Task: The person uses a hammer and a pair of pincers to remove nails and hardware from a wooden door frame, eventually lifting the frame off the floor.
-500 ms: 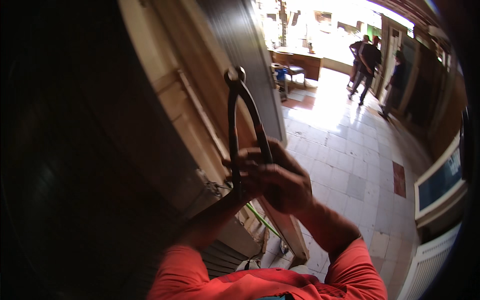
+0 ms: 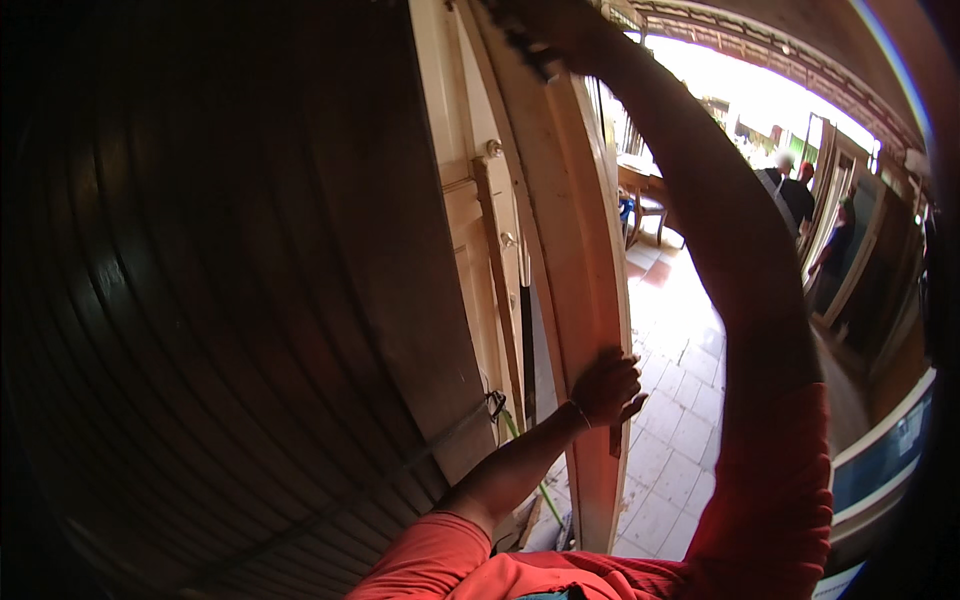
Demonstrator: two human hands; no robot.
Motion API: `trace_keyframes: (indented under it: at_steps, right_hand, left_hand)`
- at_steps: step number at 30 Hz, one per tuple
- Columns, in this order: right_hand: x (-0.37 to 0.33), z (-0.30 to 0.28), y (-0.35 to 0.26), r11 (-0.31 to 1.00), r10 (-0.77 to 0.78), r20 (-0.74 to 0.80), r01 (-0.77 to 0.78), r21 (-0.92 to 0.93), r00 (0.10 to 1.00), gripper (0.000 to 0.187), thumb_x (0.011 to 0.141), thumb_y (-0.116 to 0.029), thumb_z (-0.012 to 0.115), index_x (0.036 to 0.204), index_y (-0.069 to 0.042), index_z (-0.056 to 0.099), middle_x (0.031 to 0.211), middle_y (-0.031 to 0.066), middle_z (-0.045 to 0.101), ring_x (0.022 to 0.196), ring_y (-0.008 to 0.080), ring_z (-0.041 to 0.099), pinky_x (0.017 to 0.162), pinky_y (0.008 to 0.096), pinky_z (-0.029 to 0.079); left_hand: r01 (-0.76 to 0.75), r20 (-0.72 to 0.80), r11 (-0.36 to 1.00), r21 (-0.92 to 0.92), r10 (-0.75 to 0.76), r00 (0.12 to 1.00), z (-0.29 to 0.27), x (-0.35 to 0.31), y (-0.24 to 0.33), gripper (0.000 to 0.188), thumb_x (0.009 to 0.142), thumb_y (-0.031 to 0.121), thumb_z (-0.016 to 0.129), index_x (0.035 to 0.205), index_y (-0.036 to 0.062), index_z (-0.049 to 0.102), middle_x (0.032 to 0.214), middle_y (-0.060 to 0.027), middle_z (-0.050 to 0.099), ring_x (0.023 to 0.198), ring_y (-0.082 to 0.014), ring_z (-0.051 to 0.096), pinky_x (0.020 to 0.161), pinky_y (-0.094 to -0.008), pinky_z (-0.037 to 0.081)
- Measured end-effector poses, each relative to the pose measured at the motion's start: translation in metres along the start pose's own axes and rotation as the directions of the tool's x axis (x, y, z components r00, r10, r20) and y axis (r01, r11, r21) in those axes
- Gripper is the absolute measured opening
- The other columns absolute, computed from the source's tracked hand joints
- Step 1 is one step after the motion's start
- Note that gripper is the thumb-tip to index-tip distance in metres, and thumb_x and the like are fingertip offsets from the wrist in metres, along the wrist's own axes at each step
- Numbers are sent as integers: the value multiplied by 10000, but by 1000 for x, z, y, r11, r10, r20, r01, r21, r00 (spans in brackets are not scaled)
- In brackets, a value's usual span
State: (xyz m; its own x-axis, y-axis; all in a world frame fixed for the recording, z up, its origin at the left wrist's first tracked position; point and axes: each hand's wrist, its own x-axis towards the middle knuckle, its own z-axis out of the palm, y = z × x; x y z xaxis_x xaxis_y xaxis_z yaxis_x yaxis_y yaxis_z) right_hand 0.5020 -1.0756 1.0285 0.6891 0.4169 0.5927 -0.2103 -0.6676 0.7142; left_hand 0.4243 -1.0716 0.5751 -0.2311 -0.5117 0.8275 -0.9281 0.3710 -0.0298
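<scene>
Upright in front of me stands a long pale wooden door frame piece (image 2: 560, 200). My left hand (image 2: 605, 388) is closed round its right edge at about mid-height, fingers curled over the side. A short brown strip (image 2: 616, 440) shows on the edge just below that hand. High up at the top rim, my right hand (image 2: 565, 35) is raised to the upper part of the wood. It is closed on dark pincers (image 2: 535, 55), mostly lost in shadow; their jaws cannot be seen.
A dark slatted panel (image 2: 250, 250) fills the left side. Behind the wood stands a cream panelled door (image 2: 465, 230). A green hose (image 2: 550, 500) runs low down. Tiled floor (image 2: 660, 440) lies to the right, with people (image 2: 795, 195) farther off. A framed window (image 2: 880, 460) leans at right.
My hands have separated. The right has gone up to the top of the wood with the pincers; the left has taken hold of the wood's edge. The view has shifted.
</scene>
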Motion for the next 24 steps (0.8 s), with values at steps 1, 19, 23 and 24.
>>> trace_keyframes:
  at_steps: [1,19,23,24]
  right_hand:
    - [12,-10,20,812,321,143,-349,467,936,231,840,-198,698,1025,-66,663,870,58,638,739,181,621,584,353,514]
    - [98,-38,22,893,-54,114,99,-439,992,310,735,-190,705,1042,-145,713,900,83,712,1006,285,647,896,484,487]
    - [122,-40,3,853,-69,119,121,-508,990,291,778,-227,683,1065,-195,722,1068,-4,703,1277,229,498,1082,645,265]
    - [133,-39,-3,793,47,196,83,-604,979,288,785,-246,681,1065,-195,726,1099,0,697,1308,249,464,1077,704,189]
  left_hand:
    - [-7,11,1000,3,7,1000,1,0,0,243,849,286,638,723,79,661,933,-91,622,1163,-283,542,1076,-442,369]
    - [-99,-87,991,-92,91,992,21,-14,-16,262,864,290,612,698,93,658,881,-60,612,1152,-249,537,1123,-422,325]
    - [-98,-176,992,-77,83,981,21,-15,-16,270,872,289,604,701,91,668,889,-62,616,1147,-247,535,1121,-426,325]
    - [-105,-186,993,-55,93,978,21,-15,-16,271,874,289,602,703,90,670,892,-64,616,1147,-246,535,1121,-426,325]
